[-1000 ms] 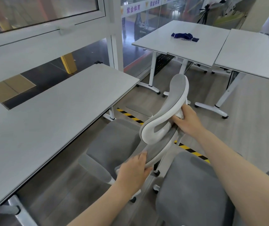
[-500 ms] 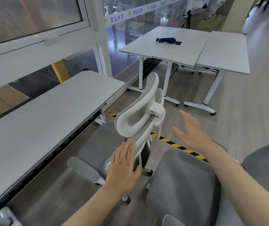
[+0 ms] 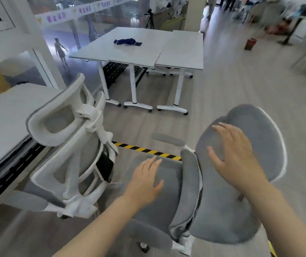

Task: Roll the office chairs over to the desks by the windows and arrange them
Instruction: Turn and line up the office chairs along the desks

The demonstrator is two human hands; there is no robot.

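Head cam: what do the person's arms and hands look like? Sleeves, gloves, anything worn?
Both forearms are bare as far as the frame shows; no sleeve edge is visible. The left hand and right hand have no gloves. No watch, band or ring is evident, though motion blur limits fine detail.

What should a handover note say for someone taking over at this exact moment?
Left hand: open, holding nothing, over the grey chair's seat.
Right hand: open, holding nothing, in front of that chair's backrest.
White chair: at the near desk by the window, backrest toward the camera.
Grey chair: out in the aisle, not at a desk.
Done: white chair placed.
Left: grip the grey chair and roll it to a window desk, probably the far desks.
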